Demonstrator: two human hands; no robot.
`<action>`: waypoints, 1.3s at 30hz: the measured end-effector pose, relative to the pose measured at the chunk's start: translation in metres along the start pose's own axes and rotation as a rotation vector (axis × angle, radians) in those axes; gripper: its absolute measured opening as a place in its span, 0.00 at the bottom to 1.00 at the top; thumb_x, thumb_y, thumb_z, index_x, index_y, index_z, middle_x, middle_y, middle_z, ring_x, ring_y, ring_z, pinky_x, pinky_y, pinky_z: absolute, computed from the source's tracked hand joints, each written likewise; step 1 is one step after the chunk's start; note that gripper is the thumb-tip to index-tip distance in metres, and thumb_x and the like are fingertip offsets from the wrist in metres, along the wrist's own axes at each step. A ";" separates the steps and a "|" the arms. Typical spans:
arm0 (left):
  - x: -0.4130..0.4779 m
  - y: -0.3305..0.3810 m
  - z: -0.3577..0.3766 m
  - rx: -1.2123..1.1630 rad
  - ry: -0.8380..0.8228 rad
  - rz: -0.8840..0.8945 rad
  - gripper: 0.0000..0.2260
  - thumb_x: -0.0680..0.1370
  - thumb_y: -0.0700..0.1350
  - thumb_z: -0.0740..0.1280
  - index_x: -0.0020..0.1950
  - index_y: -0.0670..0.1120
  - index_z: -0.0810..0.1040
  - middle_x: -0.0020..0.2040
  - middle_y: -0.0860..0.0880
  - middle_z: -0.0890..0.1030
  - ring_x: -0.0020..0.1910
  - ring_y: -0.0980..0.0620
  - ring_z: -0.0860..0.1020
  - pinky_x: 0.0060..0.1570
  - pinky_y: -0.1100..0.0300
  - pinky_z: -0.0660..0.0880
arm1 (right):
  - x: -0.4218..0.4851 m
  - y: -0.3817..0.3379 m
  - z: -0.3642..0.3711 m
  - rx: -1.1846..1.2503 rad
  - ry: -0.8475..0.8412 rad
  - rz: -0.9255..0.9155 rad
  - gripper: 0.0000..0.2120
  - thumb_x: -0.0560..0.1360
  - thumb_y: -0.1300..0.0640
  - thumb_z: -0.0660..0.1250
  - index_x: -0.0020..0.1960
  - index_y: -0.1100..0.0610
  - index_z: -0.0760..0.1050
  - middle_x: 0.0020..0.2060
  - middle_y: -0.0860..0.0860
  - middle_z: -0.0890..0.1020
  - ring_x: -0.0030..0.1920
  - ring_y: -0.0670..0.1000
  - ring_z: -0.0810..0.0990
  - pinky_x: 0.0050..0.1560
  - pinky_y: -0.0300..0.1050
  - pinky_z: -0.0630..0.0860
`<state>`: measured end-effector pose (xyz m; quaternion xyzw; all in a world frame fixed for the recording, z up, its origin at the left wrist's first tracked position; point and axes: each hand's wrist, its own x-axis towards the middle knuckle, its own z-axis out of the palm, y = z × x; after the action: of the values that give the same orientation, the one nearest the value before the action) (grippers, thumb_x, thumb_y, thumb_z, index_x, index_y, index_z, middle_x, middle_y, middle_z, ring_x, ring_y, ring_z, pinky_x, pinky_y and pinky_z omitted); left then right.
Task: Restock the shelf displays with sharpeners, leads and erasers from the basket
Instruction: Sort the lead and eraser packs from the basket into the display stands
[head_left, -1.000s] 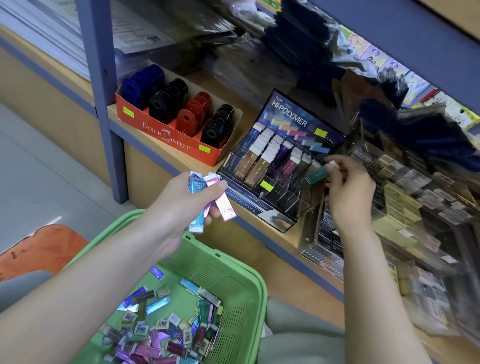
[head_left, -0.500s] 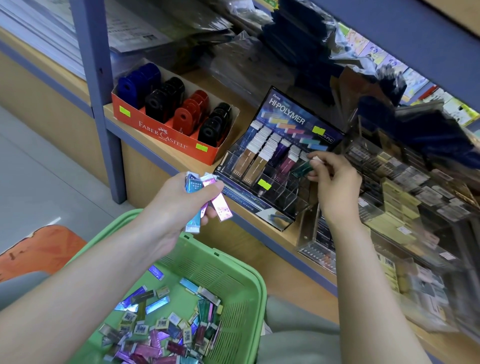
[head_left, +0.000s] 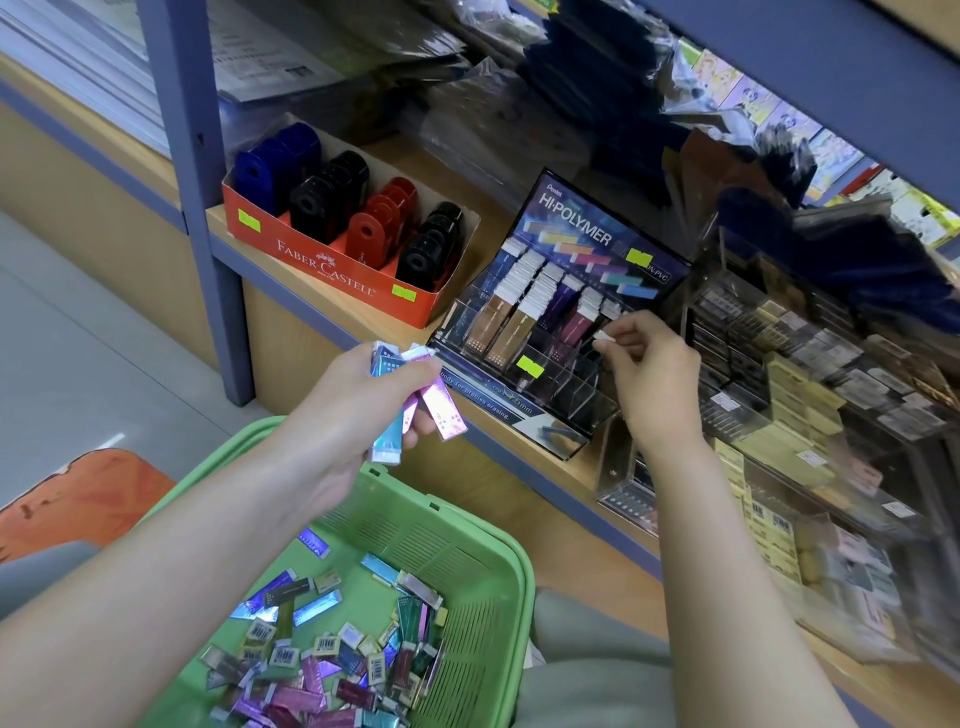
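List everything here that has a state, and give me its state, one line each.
Left hand: holds several blue and pink erasers.
Right hand: pinches one eraser by its white end.
Eraser display: left slots stocked, right front slots empty.
Basket: part full of loose erasers.
Sharpener box: full.

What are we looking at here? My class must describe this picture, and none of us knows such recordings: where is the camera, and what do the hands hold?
No machine here: a person restocks a shop shelf, filmed by one camera worn on the head, looking down at both hands. The left hand holds a few shiny erasers. The right hand pinches one eraser at a slot of the display. Beside it on the shelf stands a red box of sharpeners. Below, the green basket holds more erasers.
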<state>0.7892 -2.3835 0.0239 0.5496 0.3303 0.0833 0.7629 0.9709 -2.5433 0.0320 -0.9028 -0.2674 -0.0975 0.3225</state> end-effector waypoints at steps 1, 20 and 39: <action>0.000 0.001 0.000 -0.006 0.004 -0.011 0.08 0.79 0.47 0.66 0.50 0.42 0.75 0.26 0.48 0.78 0.22 0.57 0.73 0.23 0.67 0.71 | 0.000 0.001 0.000 -0.005 0.005 -0.010 0.02 0.77 0.62 0.66 0.48 0.57 0.77 0.41 0.50 0.79 0.39 0.39 0.75 0.39 0.21 0.68; 0.003 -0.001 0.000 -0.095 0.090 0.114 0.04 0.76 0.47 0.69 0.48 0.48 0.77 0.25 0.55 0.77 0.28 0.56 0.74 0.32 0.62 0.72 | -0.050 -0.085 0.001 0.355 -0.500 0.068 0.04 0.75 0.52 0.69 0.46 0.52 0.80 0.38 0.48 0.84 0.37 0.46 0.82 0.43 0.43 0.80; -0.003 0.000 0.003 0.049 -0.058 -0.022 0.07 0.77 0.47 0.68 0.48 0.45 0.77 0.31 0.52 0.78 0.23 0.58 0.73 0.23 0.67 0.70 | -0.016 -0.054 -0.010 0.494 0.019 0.115 0.07 0.79 0.63 0.62 0.55 0.59 0.66 0.44 0.51 0.81 0.39 0.42 0.82 0.43 0.35 0.78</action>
<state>0.7888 -2.3870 0.0261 0.5668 0.3158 0.0506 0.7593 0.9279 -2.5208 0.0628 -0.8092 -0.2285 -0.0192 0.5409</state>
